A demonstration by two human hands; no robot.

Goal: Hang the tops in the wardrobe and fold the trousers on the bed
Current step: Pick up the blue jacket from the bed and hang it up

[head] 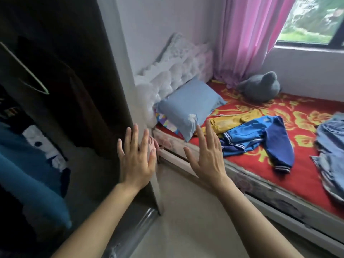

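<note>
Both my hands are raised with straight, spread fingers and hold nothing. My left hand [136, 157] is in front of the dark wardrobe's [78, 75] side panel edge. My right hand [207, 155] hovers before the bed's [279, 189] near edge. On the red flowered bedspread lie a blue top with dark sleeves [260, 135], a yellow garment [230, 121] behind it, and denim trousers [331, 146] at the right. Inside the wardrobe hangs a blue garment [31, 174], and an empty green hanger [33, 79] shows above it.
A light blue pillow [188, 107] leans at the head of the bed by the white padded headboard [173, 75]. A grey plush toy [260, 86] sits near the pink curtain [247, 38] and window. Pale floor [186, 220] lies between wardrobe and bed.
</note>
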